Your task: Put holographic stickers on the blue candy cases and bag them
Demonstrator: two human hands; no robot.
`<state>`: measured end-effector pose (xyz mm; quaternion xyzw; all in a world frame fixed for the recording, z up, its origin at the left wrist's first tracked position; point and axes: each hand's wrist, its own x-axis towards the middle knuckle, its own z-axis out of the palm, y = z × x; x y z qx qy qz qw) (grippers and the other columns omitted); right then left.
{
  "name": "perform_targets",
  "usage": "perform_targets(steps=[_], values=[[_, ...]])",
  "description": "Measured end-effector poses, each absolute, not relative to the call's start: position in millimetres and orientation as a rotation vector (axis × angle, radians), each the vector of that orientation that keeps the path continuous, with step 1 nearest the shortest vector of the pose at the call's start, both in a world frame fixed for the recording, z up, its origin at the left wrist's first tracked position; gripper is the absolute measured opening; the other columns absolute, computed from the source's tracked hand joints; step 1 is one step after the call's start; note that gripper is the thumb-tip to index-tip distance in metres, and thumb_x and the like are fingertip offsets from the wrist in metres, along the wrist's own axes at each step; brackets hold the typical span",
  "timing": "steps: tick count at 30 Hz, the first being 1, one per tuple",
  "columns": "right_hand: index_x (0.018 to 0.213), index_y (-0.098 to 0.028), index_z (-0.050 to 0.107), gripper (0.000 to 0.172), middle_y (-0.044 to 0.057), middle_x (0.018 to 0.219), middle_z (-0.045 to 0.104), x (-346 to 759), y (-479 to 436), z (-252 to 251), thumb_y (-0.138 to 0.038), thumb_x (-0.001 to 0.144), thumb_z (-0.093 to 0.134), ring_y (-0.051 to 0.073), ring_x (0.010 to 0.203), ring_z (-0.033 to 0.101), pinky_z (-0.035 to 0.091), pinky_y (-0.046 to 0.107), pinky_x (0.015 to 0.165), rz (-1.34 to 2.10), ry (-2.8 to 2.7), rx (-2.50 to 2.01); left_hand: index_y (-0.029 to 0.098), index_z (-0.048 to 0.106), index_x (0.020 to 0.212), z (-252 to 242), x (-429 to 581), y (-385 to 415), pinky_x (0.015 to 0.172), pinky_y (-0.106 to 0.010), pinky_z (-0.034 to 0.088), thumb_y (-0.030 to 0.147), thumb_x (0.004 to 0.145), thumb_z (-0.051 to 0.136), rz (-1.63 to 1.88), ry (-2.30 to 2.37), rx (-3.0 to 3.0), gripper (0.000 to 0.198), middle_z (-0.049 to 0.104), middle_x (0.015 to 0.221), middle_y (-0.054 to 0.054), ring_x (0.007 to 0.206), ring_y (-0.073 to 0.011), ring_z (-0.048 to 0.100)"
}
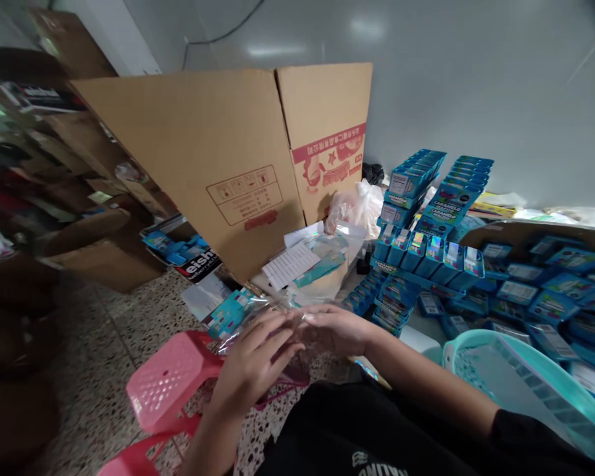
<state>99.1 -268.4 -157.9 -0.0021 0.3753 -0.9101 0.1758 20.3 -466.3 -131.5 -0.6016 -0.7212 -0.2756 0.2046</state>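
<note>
A crinkled clear plastic bag (245, 328) is bunched up in front of my body. My left hand (260, 357) grips it from the left, fingers bent toward the other hand. From the right, my right hand (334, 327) closes on the gathered plastic, its fingertips nearly meeting the left ones. The bag's contents, if any, are hard to make out. Just beyond the hands lie printed teal sheets (231, 314) and a lined white paper (291, 266). Some fingers are hidden behind the plastic and each other.
Pink plastic stools (166, 377) stand at lower left. A tall open carton (188, 152) rises ahead. Stacked blue caramel boxes (443, 211) stand at right, beside a turquoise basket (540, 360) and a large carton (540, 231) of blue packs. Further cartons (94, 258) sit at left.
</note>
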Motion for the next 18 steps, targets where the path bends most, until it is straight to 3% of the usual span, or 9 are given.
perform_targets(steps=[4,13,16,18], values=[[0.110,-0.014,0.072,0.053,0.007,0.097,0.073,97,-271,-159,-0.047,0.071,0.087,0.015,0.085,0.067,0.053,0.028,0.078,-2.553,1.107,0.103,0.018,0.071,0.104,-128,22,-468,0.098,-0.035,0.056,0.020,0.093,0.065,-0.857,-2.030,-1.678,0.012,0.073,0.108,-0.007,0.110,-0.0199,0.065],[0.108,-0.015,0.073,0.051,0.010,0.100,0.073,98,-268,-164,-0.054,0.076,0.080,0.020,0.087,0.069,0.055,0.031,0.074,-2.474,1.293,0.067,0.021,0.070,0.097,-125,26,-480,0.096,-0.025,0.055,0.018,0.096,0.058,-0.926,-2.220,-1.608,0.013,0.073,0.104,-0.003,0.101,-0.0142,0.069],[0.106,-0.016,0.073,0.044,0.008,0.094,0.074,111,-269,-159,-0.055,0.084,0.071,0.019,0.083,0.070,0.055,0.033,0.076,-2.513,1.651,0.076,0.022,0.070,0.098,-128,24,-488,0.097,-0.022,0.054,0.020,0.096,0.060,-0.922,-2.229,-1.560,0.010,0.073,0.105,-0.002,0.098,-0.0126,0.070],[0.106,-0.019,0.073,0.031,0.007,0.094,0.074,129,-266,-151,-0.045,0.094,0.062,0.019,0.086,0.069,0.055,0.033,0.080,-2.509,2.141,0.025,0.022,0.070,0.099,-128,22,-492,0.098,-0.022,0.054,0.021,0.096,0.060,-0.891,-2.207,-1.540,0.010,0.074,0.105,-0.001,0.098,-0.0123,0.071]])
